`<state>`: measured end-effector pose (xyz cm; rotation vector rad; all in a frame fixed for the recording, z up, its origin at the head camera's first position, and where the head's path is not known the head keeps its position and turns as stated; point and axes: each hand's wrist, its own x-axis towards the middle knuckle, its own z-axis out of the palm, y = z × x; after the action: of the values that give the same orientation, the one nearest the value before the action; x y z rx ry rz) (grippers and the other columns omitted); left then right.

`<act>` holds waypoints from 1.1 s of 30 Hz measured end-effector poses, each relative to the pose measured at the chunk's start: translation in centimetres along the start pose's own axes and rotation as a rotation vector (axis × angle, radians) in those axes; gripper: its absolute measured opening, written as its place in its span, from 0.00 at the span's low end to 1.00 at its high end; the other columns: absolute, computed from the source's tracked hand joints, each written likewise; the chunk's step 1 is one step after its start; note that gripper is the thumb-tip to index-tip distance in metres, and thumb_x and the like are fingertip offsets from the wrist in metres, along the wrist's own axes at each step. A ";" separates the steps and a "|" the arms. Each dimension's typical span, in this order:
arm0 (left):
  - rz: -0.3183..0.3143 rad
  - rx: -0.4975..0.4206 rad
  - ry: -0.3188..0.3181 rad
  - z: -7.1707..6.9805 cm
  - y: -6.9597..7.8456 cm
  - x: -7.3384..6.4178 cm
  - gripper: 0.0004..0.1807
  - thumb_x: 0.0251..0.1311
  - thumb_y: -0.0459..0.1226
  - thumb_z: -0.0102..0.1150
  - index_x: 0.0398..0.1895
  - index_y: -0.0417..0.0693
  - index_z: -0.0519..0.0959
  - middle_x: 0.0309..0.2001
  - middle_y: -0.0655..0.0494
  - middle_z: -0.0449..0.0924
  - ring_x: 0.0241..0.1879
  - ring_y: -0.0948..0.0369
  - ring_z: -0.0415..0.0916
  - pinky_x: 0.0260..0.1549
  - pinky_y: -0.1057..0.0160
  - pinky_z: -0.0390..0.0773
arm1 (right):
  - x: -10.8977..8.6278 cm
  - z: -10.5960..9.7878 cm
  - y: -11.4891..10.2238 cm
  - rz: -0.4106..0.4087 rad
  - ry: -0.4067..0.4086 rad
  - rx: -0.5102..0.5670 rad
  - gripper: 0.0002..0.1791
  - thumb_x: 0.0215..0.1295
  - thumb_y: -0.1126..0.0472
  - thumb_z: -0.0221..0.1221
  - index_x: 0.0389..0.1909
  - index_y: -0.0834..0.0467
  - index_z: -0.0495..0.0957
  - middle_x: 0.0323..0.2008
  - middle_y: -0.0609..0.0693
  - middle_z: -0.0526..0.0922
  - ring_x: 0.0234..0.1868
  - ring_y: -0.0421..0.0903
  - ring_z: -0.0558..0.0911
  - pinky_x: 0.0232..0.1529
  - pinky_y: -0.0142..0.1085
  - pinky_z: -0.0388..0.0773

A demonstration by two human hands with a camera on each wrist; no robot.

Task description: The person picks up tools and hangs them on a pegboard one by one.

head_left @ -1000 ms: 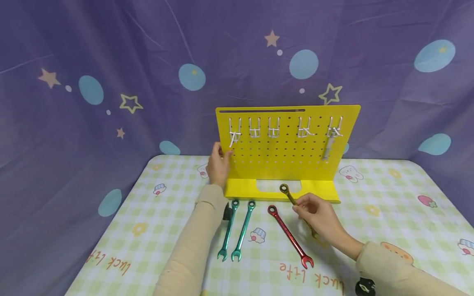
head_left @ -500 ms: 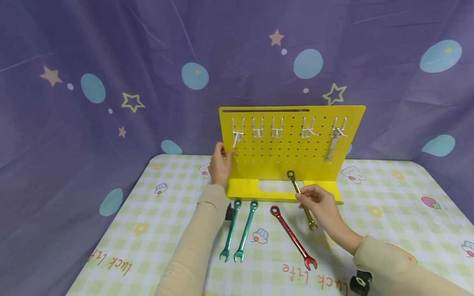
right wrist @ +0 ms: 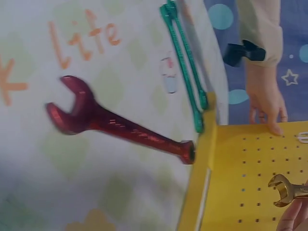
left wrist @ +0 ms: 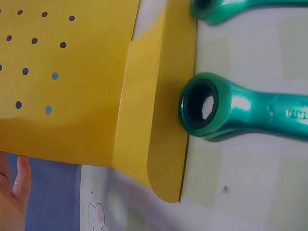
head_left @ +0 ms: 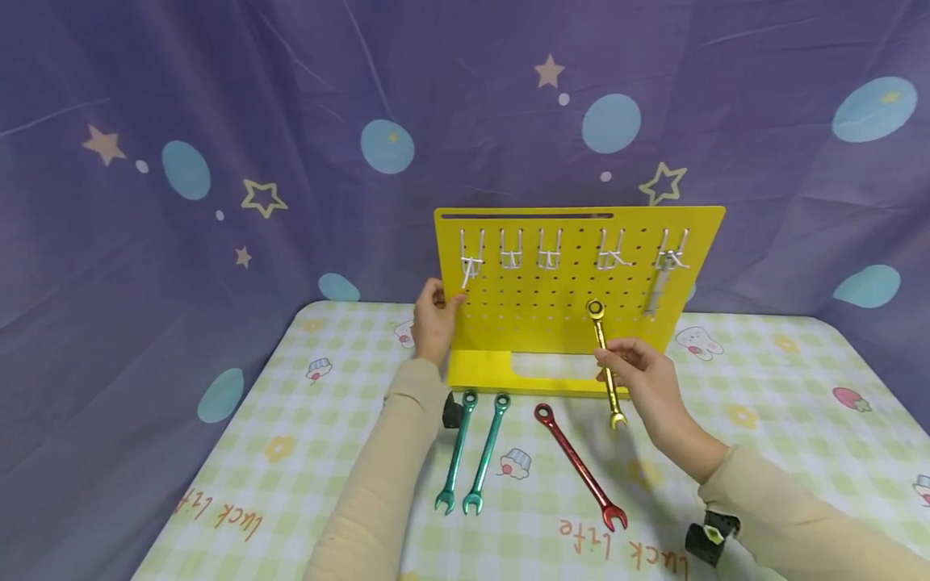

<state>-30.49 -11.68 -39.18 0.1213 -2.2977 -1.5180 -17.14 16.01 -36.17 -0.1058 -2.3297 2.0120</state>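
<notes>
My left hand (head_left: 433, 327) grips the left edge of a yellow pegboard (head_left: 508, 323), thumb in front; its other fingers are partly hidden behind. Between thumb and fingers, my right hand (head_left: 650, 387) pinches a gold combination wrench (head_left: 601, 329). That wrench is off the table in front of the board, ring end up and open end down. In the right wrist view the open end of the gold wrench (right wrist: 284, 190) shows beside the fingertips. A red wrench (head_left: 579, 466) lies on the table below. Left of it lie two green wrenches, a left one (head_left: 458, 456) and a right one (head_left: 488, 456).
Several white hooks (head_left: 549, 250) line the board's upper part. A silver wrench (head_left: 658, 290) hangs from the rightmost hook. The table has a checked cloth (head_left: 349, 452), and a purple curtain (head_left: 465, 97) stands behind.
My right hand has raised the gold wrench from near the table up before the board, turning it more upright. My left hand keeps its grip on the board. The view has shifted slightly.
</notes>
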 end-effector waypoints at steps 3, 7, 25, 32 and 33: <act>-0.008 -0.028 -0.006 0.0 -0.1 0.1 0.13 0.63 0.44 0.64 0.39 0.48 0.72 0.35 0.51 0.77 0.39 0.55 0.74 0.39 0.58 0.69 | 0.1 -0.3 -0.8 0.018 -0.013 0.031 0.15 0.71 0.53 0.60 0.49 0.60 0.73 0.32 0.37 0.81 0.33 0.39 0.84 0.41 0.33 0.78; -0.026 -0.047 -0.006 -0.1 0.0 0.1 0.12 0.63 0.43 0.65 0.38 0.47 0.72 0.34 0.51 0.77 0.37 0.56 0.73 0.38 0.60 0.69 | 0.3 -0.9 -1.6 0.025 -0.030 0.070 0.14 0.71 0.52 0.60 0.48 0.56 0.73 0.34 0.37 0.81 0.34 0.39 0.83 0.43 0.32 0.78; -0.023 -0.106 -0.010 0.1 -0.3 0.1 0.12 0.65 0.43 0.62 0.38 0.46 0.72 0.31 0.52 0.73 0.31 0.57 0.66 0.31 0.61 0.65 | 2.0 -2.5 -2.6 -0.067 0.025 0.272 0.07 0.68 0.58 0.63 0.41 0.54 0.75 0.32 0.40 0.82 0.30 0.38 0.83 0.37 0.29 0.77; -0.040 -0.094 -0.002 0.3 -0.3 0.2 0.12 0.64 0.44 0.63 0.38 0.46 0.73 0.32 0.51 0.76 0.33 0.57 0.70 0.34 0.62 0.67 | 2.5 -2.8 -2.4 -0.080 0.050 0.215 0.09 0.68 0.55 0.64 0.42 0.54 0.75 0.32 0.39 0.81 0.30 0.37 0.83 0.37 0.29 0.78; -0.041 -0.094 0.001 0.3 -0.3 0.2 0.12 0.64 0.44 0.63 0.38 0.46 0.73 0.32 0.51 0.76 0.33 0.57 0.71 0.34 0.62 0.67 | 2.6 -2.8 -2.3 -0.078 0.053 0.215 0.10 0.68 0.55 0.64 0.42 0.54 0.75 0.32 0.39 0.81 0.30 0.38 0.83 0.37 0.29 0.78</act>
<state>-30.84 -11.61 -39.45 0.1443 -2.2310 -1.6427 -19.45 18.69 -33.43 -0.0550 -2.0382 2.1760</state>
